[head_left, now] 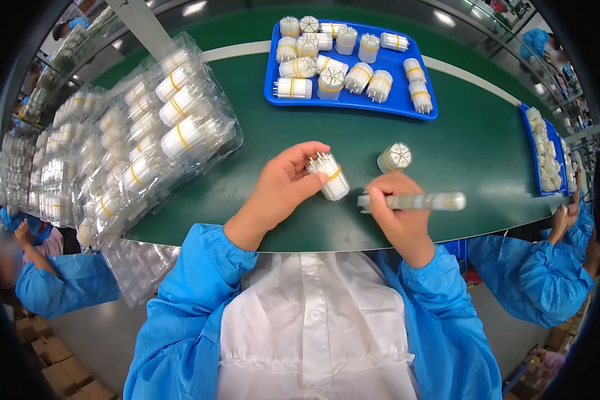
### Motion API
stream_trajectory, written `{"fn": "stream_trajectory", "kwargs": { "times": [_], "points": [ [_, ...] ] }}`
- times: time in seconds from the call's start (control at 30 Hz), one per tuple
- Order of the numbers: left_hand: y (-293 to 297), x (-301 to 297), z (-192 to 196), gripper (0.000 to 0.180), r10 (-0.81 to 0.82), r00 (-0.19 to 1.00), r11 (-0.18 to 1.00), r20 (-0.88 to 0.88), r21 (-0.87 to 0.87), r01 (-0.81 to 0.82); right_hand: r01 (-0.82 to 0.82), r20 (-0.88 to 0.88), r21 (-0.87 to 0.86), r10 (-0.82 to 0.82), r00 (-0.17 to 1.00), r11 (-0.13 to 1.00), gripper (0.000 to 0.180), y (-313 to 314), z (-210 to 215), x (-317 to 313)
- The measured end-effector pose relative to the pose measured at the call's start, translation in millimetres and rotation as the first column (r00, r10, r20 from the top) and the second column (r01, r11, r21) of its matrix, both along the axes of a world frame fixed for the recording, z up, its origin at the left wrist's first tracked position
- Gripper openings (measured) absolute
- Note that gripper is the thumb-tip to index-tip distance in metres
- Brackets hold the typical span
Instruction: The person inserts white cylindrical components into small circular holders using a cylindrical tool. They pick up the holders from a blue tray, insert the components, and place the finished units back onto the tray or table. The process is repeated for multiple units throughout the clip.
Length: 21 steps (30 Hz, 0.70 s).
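Observation:
My left hand (pixel 281 187) is closed round a bundle of white tubes (pixel 332 177) held by a yellow band, tilted above the green table. Small prongs stick out of the bundle's upper end, by my fingers. In my right hand (pixel 401 212) is a long translucent stick-like tool (pixel 435 201), lying almost level and slightly blurred. Its left end points toward the bundle, with a small gap between them. Just beyond my right hand another round bundle (pixel 395 157) stands on the table, its segmented top showing.
A blue tray (pixel 417 115) at the back holds several banded bundles, upright and lying. Stacked clear plastic trays (pixel 230 137) with more bundles rise at the left. Another blue tray (pixel 535 157) sits at the far right. Co-workers in blue sleeves are on both sides.

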<state>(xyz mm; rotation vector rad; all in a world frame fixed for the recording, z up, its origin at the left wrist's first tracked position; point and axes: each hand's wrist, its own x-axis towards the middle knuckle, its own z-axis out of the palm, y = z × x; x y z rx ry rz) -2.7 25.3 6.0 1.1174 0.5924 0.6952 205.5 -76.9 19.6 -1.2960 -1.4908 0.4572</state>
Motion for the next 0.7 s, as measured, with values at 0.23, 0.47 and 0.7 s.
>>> {"fn": "stream_trajectory", "kwargs": {
  "times": [0.23, 0.47, 0.7],
  "points": [
    [1, -1, 8, 0.046, 0.345, 0.896, 0.767, -0.28, 0.635, -0.097, 0.036, 0.129, -0.115, -0.021, 0.991, 0.993, 0.01, -16, -18, 6],
    [-19, 25, 33, 0.056, 0.715, 0.665, 0.115, -0.216, 0.975, 0.193, 0.172, 0.104, 0.04, -0.175, 0.979, 0.984, 0.007, -22, -12, 37],
    [-10, 105, 16, 0.055, 0.293, 0.92, 0.386, -0.262, 0.912, 0.137, 0.33, -0.08, -0.001, -0.329, 0.941, 0.944, 0.008, -11, 11, 60]
  ]
}}
